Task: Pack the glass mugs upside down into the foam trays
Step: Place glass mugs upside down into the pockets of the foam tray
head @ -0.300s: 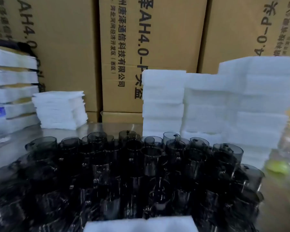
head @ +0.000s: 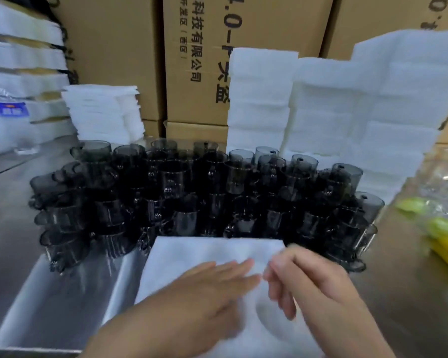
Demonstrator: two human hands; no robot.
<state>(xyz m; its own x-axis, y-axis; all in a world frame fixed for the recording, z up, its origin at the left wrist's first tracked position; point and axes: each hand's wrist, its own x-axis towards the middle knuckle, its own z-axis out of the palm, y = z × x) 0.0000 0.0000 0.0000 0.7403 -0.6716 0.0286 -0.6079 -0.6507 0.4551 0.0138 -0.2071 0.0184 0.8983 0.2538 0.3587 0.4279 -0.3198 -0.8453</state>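
Fingers [head: 233, 270] of my left hand [head: 197, 293] are stretching straight and flat over the foam tray [head: 204, 251]; my right hand [head: 308, 277] is hovering beside it, loosely curled and holding nothing. The glass mugs [head: 217, 192] are standing massed on the table [head: 16, 254] just beyond the tray's far edge, nearer my right hand.

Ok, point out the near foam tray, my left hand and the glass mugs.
foam tray [head: 204, 254]: head view, bare top
left hand [head: 199, 301]: head view, back of hand
glass mugs [head: 172, 180]: head view, side of one mug
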